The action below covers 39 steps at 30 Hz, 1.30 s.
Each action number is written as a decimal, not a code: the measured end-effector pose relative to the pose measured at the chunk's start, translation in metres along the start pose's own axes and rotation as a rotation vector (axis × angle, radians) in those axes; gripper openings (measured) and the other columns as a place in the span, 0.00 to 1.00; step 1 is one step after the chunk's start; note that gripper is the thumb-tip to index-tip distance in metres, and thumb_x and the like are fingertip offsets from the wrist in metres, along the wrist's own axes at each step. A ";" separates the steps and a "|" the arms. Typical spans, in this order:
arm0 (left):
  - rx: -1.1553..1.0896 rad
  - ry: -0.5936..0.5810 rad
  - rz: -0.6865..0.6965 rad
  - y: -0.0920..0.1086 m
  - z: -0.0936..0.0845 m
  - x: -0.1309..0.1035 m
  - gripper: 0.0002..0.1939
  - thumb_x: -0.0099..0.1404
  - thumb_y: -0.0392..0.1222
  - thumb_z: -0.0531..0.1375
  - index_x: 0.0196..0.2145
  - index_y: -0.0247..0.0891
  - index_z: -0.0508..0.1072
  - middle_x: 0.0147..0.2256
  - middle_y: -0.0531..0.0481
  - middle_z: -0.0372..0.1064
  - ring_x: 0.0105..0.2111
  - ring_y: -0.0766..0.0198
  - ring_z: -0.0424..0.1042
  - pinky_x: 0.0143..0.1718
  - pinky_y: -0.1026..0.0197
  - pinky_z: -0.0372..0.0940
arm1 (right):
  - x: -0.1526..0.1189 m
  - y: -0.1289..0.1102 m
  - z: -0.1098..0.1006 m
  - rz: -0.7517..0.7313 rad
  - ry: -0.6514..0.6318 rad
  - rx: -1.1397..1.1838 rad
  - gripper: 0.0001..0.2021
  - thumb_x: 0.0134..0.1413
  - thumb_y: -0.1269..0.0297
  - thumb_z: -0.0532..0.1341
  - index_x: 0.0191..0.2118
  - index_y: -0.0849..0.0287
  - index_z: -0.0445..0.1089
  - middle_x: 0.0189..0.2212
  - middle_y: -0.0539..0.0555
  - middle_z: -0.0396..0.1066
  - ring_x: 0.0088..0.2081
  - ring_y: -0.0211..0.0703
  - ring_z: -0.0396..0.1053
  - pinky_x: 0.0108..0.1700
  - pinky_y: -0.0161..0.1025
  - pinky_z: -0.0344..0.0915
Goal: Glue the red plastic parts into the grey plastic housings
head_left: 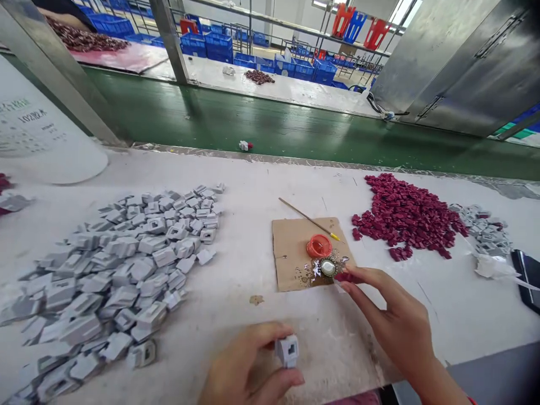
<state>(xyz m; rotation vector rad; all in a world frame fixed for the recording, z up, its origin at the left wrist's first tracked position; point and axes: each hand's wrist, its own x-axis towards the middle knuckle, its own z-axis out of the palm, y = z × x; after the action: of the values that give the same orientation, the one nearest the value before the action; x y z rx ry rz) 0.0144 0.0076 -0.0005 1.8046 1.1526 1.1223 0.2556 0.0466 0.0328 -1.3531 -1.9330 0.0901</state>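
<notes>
Near the bottom centre, my left hand (pixel 253 365) pinches a grey plastic block (pixel 287 351) whose square hole faces up toward the camera. To its right, my right hand (pixel 392 315) holds a small dark red piece (pixel 345 277) between thumb and fingertip. That piece is at the edge of a round white-topped dish (pixel 328 267), on a wet cardboard square (pixel 291 253). Just behind the dish is a small red cup (pixel 319 246). A thin stick with a yellow end (pixel 306 216) lies across the cardboard's far edge.
A large pile of grey blocks (pixel 126 264) covers the left. Dark red pieces (pixel 409 216) are heaped at the right, beside smaller grey parts (pixel 485 230) and a black object (pixel 527 281). Beyond runs a green belt (pixel 211 121); a white bucket (pixel 46 124) stands back left.
</notes>
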 end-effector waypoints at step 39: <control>0.184 -0.080 0.046 0.004 0.006 0.000 0.10 0.61 0.37 0.65 0.40 0.39 0.70 0.33 0.53 0.75 0.39 0.61 0.70 0.41 0.64 0.69 | -0.035 -0.060 0.027 -0.080 -0.319 0.439 0.10 0.61 0.76 0.57 0.47 0.62 0.70 0.39 0.58 0.74 0.43 0.39 0.73 0.45 0.32 0.73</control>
<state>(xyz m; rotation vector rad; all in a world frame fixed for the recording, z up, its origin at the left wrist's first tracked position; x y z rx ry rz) 0.0209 0.0052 0.0011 2.0066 1.2060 0.9873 0.1976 0.0011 0.0227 -1.0099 -2.0645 0.6861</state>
